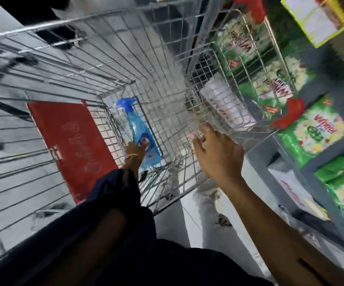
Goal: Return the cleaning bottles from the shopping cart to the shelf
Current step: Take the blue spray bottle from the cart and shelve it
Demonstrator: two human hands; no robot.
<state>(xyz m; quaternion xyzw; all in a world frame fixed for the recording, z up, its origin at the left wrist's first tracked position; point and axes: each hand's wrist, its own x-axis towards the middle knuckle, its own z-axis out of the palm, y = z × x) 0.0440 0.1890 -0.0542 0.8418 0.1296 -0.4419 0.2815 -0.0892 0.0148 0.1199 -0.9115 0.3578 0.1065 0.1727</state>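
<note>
A blue spray bottle (138,129) lies on the floor of the wire shopping cart (105,48), its trigger head pointing away from me. My left hand (135,151) reaches down into the cart and closes on the bottle's lower body. My right hand (218,153) rests with spread fingers on the cart's near right rim and holds nothing. The grey shelf (270,153) stands to the right of the cart. The picture is blurred by motion.
A red flap (70,141) lies in the cart at left. A smaller wire basket (239,79) with white packs sits at the cart's right. Green detergent bags (315,131) fill the shelf, and a yellow box (315,19) stands above.
</note>
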